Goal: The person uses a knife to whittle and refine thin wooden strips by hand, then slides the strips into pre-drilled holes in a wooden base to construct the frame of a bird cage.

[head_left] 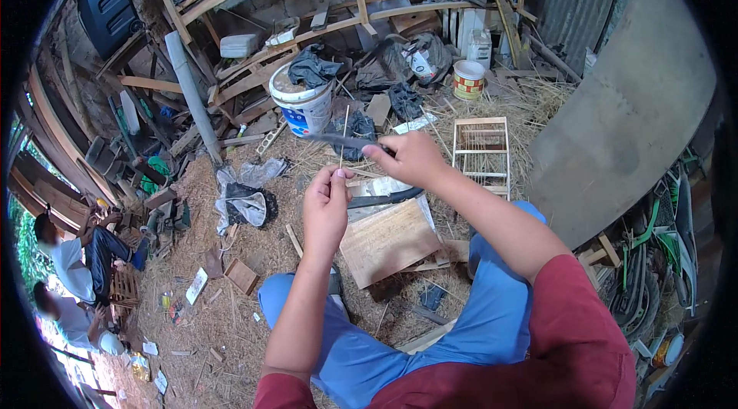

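A thin wooden stick [345,126] stands nearly upright between the pinched thumb and fingers of my left hand [327,205]. My right hand [415,161] is wrapped round the handle of a knife [334,139]. Its dark blade points left and crosses the stick just above my left fingertips; whether the edge touches the stick I cannot tell. Below my hands, between my knees, lies a pale wooden board [388,240]. Beyond my right forearm stands a small wooden frame with thin bars [482,152], like a little cage.
Ahead stand a white-and-blue bucket [307,113] with black plastic on it and a small yellow-red tub [468,80]. A large panel [626,117] leans at the right. Shavings and scraps cover the floor [231,332]. Two people sit at the far left, one in dark trousers [104,255].
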`<state>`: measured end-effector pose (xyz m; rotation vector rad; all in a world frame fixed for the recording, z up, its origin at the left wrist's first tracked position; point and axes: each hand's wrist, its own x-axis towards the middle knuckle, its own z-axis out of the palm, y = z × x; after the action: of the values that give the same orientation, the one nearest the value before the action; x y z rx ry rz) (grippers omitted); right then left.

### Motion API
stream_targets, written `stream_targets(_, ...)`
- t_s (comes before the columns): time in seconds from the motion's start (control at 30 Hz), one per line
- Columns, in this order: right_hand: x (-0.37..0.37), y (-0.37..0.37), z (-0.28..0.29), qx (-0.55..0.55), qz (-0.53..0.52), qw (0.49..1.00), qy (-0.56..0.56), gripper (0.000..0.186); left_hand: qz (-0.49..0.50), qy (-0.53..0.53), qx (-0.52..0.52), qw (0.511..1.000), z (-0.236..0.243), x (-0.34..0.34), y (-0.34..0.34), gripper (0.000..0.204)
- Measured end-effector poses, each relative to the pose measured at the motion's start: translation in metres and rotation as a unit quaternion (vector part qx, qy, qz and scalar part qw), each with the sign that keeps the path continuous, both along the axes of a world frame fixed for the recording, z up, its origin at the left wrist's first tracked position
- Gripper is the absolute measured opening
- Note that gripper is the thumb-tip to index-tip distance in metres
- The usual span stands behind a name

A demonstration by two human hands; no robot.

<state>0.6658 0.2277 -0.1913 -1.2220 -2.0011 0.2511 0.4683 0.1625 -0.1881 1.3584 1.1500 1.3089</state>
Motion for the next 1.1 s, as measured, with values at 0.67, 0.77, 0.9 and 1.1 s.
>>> stream_targets(0.67, 0.01, 0.01, 0.009, -0.01, -0.043, 0.998, -0.04, 0.059, -0.004, 0.011, -0.021, 1.0, -0.008, -0.002, 0.0, 0.018)
stream_targets(0.77, -0.003, 0.0, -0.004, 0.105, 0.018, 0.991, -0.077, 0.055, 0.001, -0.002, -0.02, 1.0, -0.009, -0.001, 0.001, 0.017)
stream_targets(0.9, -0.003, 0.004, -0.006, 0.146, 0.028, 0.982, -0.114, 0.057, 0.034, 0.017, 0.027, 0.999, -0.01, 0.004, 0.001, 0.017)
stream_targets(1.1, 0.044, 0.054, 0.0, -0.007, -0.161, 0.987, -0.015, 0.061, 0.031, 0.073, 0.066, 0.995, -0.008, 0.003, 0.0, 0.017)
